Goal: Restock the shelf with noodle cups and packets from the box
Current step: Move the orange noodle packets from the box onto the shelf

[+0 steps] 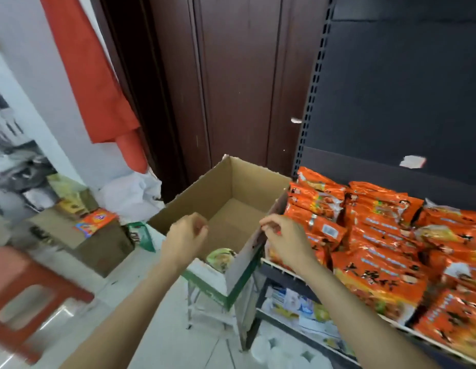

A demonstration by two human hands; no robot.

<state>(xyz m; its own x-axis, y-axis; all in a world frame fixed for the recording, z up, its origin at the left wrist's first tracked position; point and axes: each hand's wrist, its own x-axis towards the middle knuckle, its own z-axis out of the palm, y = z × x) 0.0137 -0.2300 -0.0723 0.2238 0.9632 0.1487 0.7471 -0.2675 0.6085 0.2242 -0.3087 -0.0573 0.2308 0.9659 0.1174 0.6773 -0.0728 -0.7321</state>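
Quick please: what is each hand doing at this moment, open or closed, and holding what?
Left hand: fingers curled, holding nothing, above the open box.
Right hand: fingers curled at the box's right flap; a real grip cannot be told.

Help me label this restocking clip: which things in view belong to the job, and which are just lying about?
Job:
- open brown cardboard box
- green-lidded noodle cup inside it
- orange noodle packets on the black metal shelf
- left hand, right hand

Lying about:
- red plastic stool
- red cloth
- closed brown carton
- white plastic bag
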